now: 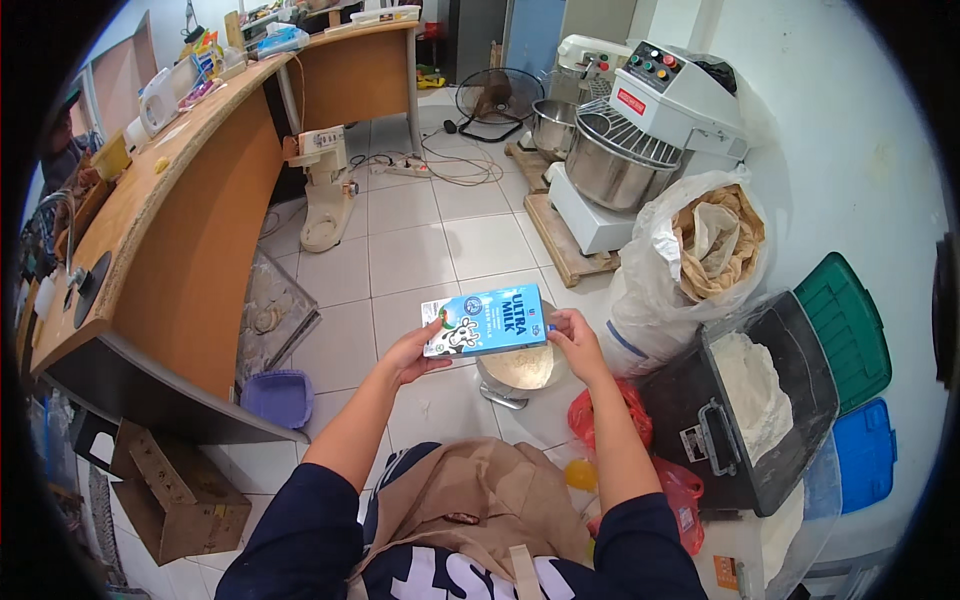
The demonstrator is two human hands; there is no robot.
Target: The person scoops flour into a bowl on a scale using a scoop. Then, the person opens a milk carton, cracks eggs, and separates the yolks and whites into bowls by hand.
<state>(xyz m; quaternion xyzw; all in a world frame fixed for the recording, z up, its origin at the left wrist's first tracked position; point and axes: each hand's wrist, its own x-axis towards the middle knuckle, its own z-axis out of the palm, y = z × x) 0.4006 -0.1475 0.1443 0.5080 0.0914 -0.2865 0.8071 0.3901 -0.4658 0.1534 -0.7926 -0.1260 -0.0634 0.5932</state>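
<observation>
A light-blue and white milk carton with a cow picture (485,322) lies sideways between both hands, above a steel bowl (515,370) holding pale powder, on a metal base. My left hand (412,355) grips the carton's left end, thumb on its front. My right hand (577,345) is at the right end, fingers pinched at its corner by what looks like a small blue cap. The bowl is partly hidden behind the carton.
Black bin of flour (680,410) and big sack (720,235) at right. Mixers (615,155) on pallets behind; fan (500,95) and cables at back. Curved wooden counter (200,250) left, with purple basin (277,398) and cardboard box (195,510) below. Red plastic bags (680,495) near my right arm.
</observation>
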